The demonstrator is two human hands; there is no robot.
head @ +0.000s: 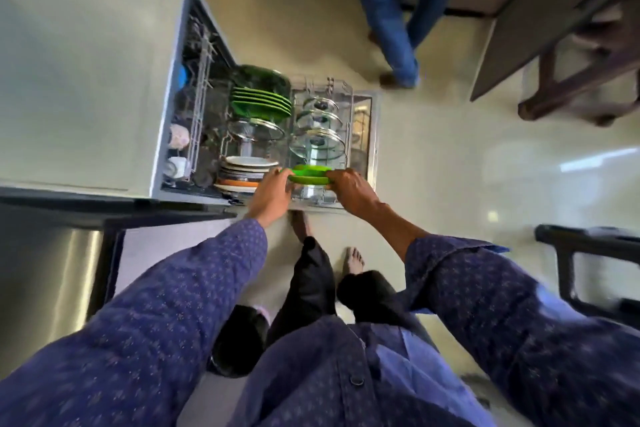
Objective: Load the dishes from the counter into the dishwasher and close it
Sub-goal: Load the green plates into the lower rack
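Note:
The dishwasher stands open with its lower rack [349,121] pulled out over the door. Both my hands hold a small stack of green plates [310,174] on edge at the rack's near end. My left hand [273,191] grips the stack's left rim and my right hand [349,189] grips its right rim. In the rack stand a row of green plates [261,102], several glass lids [320,142] and a group of white plates [247,170]. Cups [178,166] sit in the upper rack inside the machine.
The grey counter [86,62] fills the left side. Another person's legs [398,28] stand on the floor beyond the rack. A dark table and chair [561,62] are at the upper right, a black frame [588,260] at the right. My bare feet [353,260] are just before the door.

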